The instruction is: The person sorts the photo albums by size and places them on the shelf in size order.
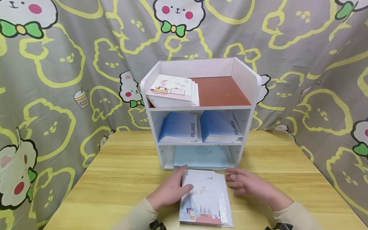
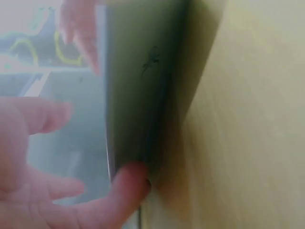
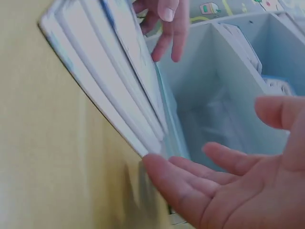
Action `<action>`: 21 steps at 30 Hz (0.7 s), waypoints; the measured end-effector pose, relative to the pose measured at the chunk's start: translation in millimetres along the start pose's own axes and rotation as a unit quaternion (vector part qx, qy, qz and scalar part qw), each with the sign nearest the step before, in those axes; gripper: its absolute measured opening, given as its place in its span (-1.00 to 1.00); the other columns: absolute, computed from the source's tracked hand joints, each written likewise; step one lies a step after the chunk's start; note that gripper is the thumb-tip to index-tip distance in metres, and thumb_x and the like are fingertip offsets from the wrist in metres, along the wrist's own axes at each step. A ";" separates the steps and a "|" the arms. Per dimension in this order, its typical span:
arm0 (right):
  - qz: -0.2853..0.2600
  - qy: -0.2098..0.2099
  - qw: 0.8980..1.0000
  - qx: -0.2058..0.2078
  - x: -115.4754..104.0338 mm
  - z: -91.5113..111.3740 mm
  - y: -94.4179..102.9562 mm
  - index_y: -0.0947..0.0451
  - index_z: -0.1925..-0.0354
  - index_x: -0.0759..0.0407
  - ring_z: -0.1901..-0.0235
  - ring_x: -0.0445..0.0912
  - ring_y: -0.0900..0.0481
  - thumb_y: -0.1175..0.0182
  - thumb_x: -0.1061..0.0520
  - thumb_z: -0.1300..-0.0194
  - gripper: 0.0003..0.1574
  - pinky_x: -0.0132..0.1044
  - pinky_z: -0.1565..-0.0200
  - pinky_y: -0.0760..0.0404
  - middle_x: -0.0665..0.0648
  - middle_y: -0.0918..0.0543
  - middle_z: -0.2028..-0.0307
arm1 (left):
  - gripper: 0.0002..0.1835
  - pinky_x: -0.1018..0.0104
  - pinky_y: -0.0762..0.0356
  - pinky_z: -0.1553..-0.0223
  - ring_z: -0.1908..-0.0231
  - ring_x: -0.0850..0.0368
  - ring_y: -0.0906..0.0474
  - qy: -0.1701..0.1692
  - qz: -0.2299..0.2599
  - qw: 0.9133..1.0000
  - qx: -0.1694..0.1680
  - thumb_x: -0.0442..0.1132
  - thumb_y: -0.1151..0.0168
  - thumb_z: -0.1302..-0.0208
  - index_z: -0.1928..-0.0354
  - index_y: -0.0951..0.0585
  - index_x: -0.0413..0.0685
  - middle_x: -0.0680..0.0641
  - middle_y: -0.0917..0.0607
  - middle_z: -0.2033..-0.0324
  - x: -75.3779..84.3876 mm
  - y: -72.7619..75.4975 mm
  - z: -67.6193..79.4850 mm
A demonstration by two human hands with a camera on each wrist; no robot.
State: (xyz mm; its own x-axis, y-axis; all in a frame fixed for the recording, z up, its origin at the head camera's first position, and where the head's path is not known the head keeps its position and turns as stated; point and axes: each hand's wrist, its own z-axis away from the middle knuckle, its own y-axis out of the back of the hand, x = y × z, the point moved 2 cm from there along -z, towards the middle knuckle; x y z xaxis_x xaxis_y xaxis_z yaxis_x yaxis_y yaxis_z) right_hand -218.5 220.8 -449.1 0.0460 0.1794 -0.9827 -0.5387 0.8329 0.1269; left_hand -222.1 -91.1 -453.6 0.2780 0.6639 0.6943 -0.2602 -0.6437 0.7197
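A small stack of picture-covered books (image 1: 201,201) lies on the table in front of a white shelf unit (image 1: 202,108). My left hand (image 1: 172,188) is at its left side, thumb above the top cover. In the left wrist view one finger (image 2: 129,183) touches the dark side of the stack (image 2: 138,86). My right hand (image 1: 253,188) is spread at the right side. In the right wrist view its fingers reach out, one fingertip (image 3: 155,164) at the corner of the layered edges (image 3: 95,71); contact is unclear.
Similar books (image 1: 172,91) are piled on the shelf's top left. Two groups of blue POLAROID albums (image 1: 179,124) (image 1: 219,124) stand in the middle compartment. A pale blue sheet with a whale drawing (image 1: 201,156) shows in the bottom one. Patterned curtain (image 1: 86,64) surrounds the wooden table (image 1: 115,191).
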 end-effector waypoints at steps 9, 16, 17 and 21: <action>-0.229 -0.027 0.971 -0.061 21.3 8.6 -1.4 0.27 -0.52 0.51 -0.37 0.27 -0.32 0.17 0.00 -0.64 -0.13 0.18 -0.28 -0.41 0.57 -0.11 -0.44 | -0.31 -0.02 -0.73 0.25 0.18 -0.15 -0.70 0.074 0.379 0.915 -0.112 -0.20 -0.12 -0.50 -0.53 -0.13 -0.31 -0.26 -0.65 0.03 -25.6 -4.1 7.1; -0.261 -0.014 0.965 -0.026 30.6 2.0 -10.8 0.35 -0.51 0.55 -0.40 0.25 -0.27 0.24 0.01 -0.65 -0.14 0.13 -0.35 -0.32 0.59 -0.05 -0.45 | -0.51 -0.01 -0.68 0.05 0.08 -0.16 -0.69 0.050 0.458 0.872 -0.165 -0.22 -0.10 -0.49 -0.33 -0.38 -0.36 -0.30 -0.69 0.03 -24.8 -16.9 10.0; -0.261 -0.015 0.965 -0.017 31.1 0.2 -13.2 0.36 -0.51 0.56 -0.40 0.26 -0.27 0.24 0.00 -0.65 -0.13 0.12 -0.35 -0.33 0.59 -0.05 -0.45 | -0.50 0.00 -0.66 0.02 0.06 -0.15 -0.69 0.051 0.473 0.863 -0.172 -0.20 -0.11 -0.49 -0.33 -0.38 -0.34 -0.30 -0.69 0.01 -24.8 -19.2 10.9; -0.259 -0.022 0.966 0.003 28.5 -5.0 -25.2 0.33 -0.51 0.57 -0.39 0.25 -0.29 0.19 0.04 -0.62 -0.12 0.12 -0.33 -0.36 0.59 -0.06 -0.45 | -0.48 0.02 -0.62 -0.05 0.00 -0.11 -0.68 0.066 0.528 0.825 -0.190 -0.13 -0.11 -0.49 -0.35 -0.35 -0.27 -0.28 -0.68 -0.06 -27.2 -28.5 14.9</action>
State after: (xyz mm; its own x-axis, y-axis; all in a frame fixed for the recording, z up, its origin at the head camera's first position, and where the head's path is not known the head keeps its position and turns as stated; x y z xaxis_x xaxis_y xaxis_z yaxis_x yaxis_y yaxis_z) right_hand -207.9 202.3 -481.1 0.3436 -0.2402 -0.9079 -0.4285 0.8201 -0.3792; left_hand -208.5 -96.5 -493.1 -0.3859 -0.1399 0.9119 -0.5702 -0.7409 -0.3550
